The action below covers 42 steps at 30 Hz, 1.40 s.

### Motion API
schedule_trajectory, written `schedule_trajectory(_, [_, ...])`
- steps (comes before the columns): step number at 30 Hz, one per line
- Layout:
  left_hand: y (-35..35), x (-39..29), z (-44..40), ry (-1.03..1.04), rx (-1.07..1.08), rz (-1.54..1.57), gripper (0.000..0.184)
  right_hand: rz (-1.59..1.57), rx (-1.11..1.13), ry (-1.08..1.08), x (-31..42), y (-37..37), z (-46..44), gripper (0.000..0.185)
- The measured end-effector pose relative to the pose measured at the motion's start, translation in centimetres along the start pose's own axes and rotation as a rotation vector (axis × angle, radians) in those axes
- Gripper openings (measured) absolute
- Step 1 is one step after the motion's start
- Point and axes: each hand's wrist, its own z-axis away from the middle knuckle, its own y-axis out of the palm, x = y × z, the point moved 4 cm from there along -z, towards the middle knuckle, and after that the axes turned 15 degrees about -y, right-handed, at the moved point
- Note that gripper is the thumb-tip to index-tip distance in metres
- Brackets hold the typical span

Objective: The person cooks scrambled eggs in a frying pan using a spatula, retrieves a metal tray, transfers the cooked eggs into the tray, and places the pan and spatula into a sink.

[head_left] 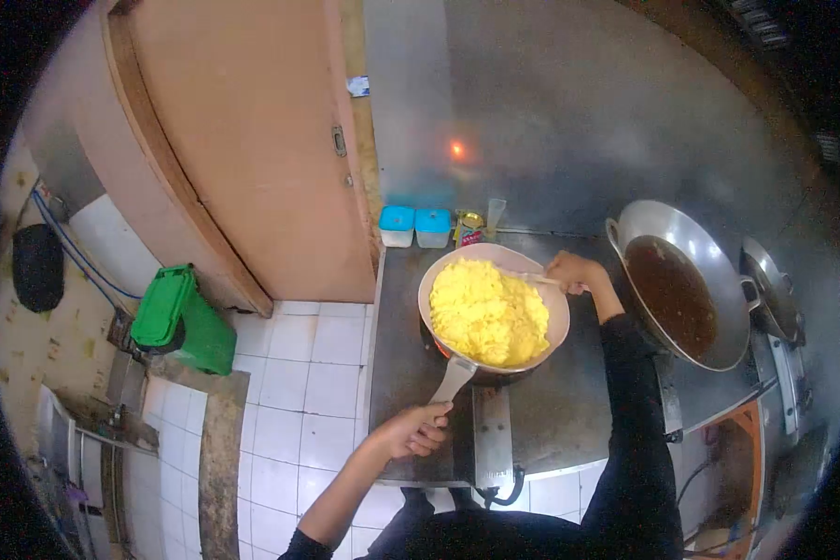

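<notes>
1. The frying pan [559, 322] sits at the middle of the view, over a burner on the dark counter [560, 411]; an orange-red glow [441, 348] shows under its rim at about 8 o'clock.
2. Lumpy yellow food [490, 313] fills most of the pan, heaped above the rim in places, with bare pan surface showing mainly at 12 o'clock and 3 o'clock.
3. The left grip [415, 431] is at 7 o'clock from the pan, by the end of the pale pan handle [454, 380]. Its fingers are curled and the thumb lies at the handle's tip; how firmly it holds cannot be told.
4. The right grip [577, 273] is at 2 o'clock, clenched around a pale stirring utensil [539, 278] that reaches over the rim to the food. The utensil's far end is hidden.
5. At 3 o'clock, beyond the right forearm, a large two-handled wok [651, 221] holds dark brown liquid [672, 294]. Farther that way is another metal pan [761, 254].
6. Between 10 and 11 o'clock, two blue-lidded containers [414, 221] stand side by side along the back of the counter; near 12 o'clock is a small clear cup [496, 213].
7. At 9 o'clock, a green bin [196, 327] stands on the floor.
</notes>
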Motion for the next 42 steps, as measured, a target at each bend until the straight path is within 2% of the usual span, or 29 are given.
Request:
schedule_trajectory(2, [-1.0, -0.9, 0.7, -0.036, 0.038, 0.039, 0.035, -0.163, 0.307, -0.067, 1.0, 0.3, -1.9, 0.022])
schedule_trajectory(3, [-1.3, -1.4, 1.1, -0.067, 0.06, 0.019, 0.035, -0.169, 0.31, -0.069, 1.8, 0.5, -1.9, 0.022])
schedule_trajectory(5, [-2.1, -1.8, 1.1, -0.11, 0.127, 0.032, 0.035, 0.102, 0.327, -0.114, 3.4, 0.3, -0.6, 0.025])
schedule_trajectory(6, [-2.3, -1.8, 1.2, -0.122, 0.13, 0.034, 0.035, 0.096, 0.329, -0.103, 2.5, 0.4, 0.0, 0.025])
schedule_trajectory(8, [-2.1, -2.1, 1.3, -0.108, 0.238, 0.052, 0.035, 0.599, 0.073, -0.851, 2.6, 0.4, 3.1, 0.028])
schedule_trajectory(9, [-2.0, -2.0, 1.4, -0.125, 0.255, 0.073, 0.034, 0.598, 0.071, -0.838, 3.5, 1.0, 5.8, 0.028])
schedule_trajectory(11, [-1.6, -1.9, 1.7, -0.125, 0.227, 0.072, 0.034, 0.751, -0.002, -0.454, 6.4, 1.3, 12.5, 0.029])
schedule_trajectory(12, [-1.6, -2.0, 1.7, -0.115, 0.194, 0.078, 0.034, 0.873, -0.061, -0.528, 6.5, 1.8, 14.5, 0.031])
schedule_trajectory(16, [-1.7, -1.8, 1.3, -0.096, 0.237, 0.08, 0.034, 0.992, -0.159, -0.42, 9.4, 2.9, 20.3, 0.024])
schedule_trajectory(19, [-1.0, -1.9, 1.6, -0.083, 0.169, 0.065, 0.035, 1.086, -0.214, -0.325, 8.9, 7.4, 19.0, 0.015])
schedule_trajectory(22, [-0.7, -1.3, 1.3, -0.073, 0.195, 0.098, 0.036, 1.053, -0.371, -0.36, 7.2, 12.9, 12.3, 0.011])
schedule_trajectory(23, [-0.8, -1.4, 1.2, -0.071, 0.191, 0.108, 0.036, 1.042, -0.396, -0.359, 6.7, 13.2, 10.2, 0.012])
schedule_trajectory(25, [-1.1, -1.2, 1.2, -0.08, 0.18, 0.115, 0.036, 0.816, -0.537, -0.317, 6.5, 10.0, 8.3, 0.014])
schedule_trajectory(27, [-1.1, -1.3, 1.1, -0.08, 0.188, 0.118, 0.036, 0.754, -0.434, -0.189, 8.7, 4.9, 10.8, 0.019])
schedule_trajectory(28, [-0.9, -1.3, 1.1, -0.093, 0.184, 0.114, 0.036, 0.658, -0.293, -0.11, 9.4, 2.7, 12.4, 0.021])
schedule_trajectory(29, [-0.7, -1.3, 1.3, -0.079, 0.16, 0.103, 0.035, 0.641, -0.255, -0.097, 9.5, 1.1, 13.9, 0.022])
schedule_trajectory(31, [-0.8, -1.4, 1.3, -0.075, 0.126, 0.084, 0.035, 0.597, -0.237, -0.263, 8.8, -1.2, 16.6, 0.022])
schedule_trajectory(32, [-0.8, -1.4, 1.3, -0.067, 0.133, 0.057, 0.036, 0.5, -0.077, -0.169, 10.1, -2.2, 18.1, 0.02])
schedule_trajectory(34, [-0.8, -1.4, 1.2, -0.065, 0.135, 0.025, 0.036, 0.343, 0.104, -0.105, 8.5, -3.0, 18.5, 0.019])
schedule_trajectory(35, [-0.6, -1.4, 1.2, -0.077, 0.136, 0.027, 0.037, 0.336, 0.099, -0.103, 7.6, -3.5, 18.3, 0.019])
schedule_trajectory(37, [-0.5, -1.6, 1.3, -0.091, 0.13, 0.031, 0.037, 0.344, 0.356, -0.091, 5.2, -2.9, 17.3, 0.019])
schedule_trajectory(38, [-0.5, -1.5, 1.4, -0.106, 0.123, 0.036, 0.037, 0.337, 0.358, -0.095, 3.9, -2.3, 16.2, 0.019])
schedule_trajectory(41, [-0.2, -1.4, 1.5, -0.125, 0.106, 0.072, 0.037, 0.036, 0.527, -0.211, 0.9, 2.1, 11.9, 0.022])
schedule_trajectory(42, [0.0, -1.5, 1.5, -0.125, 0.107, 0.095, 0.037, -0.014, 0.465, -0.255, 1.2, 3.6, 10.7, 0.023])
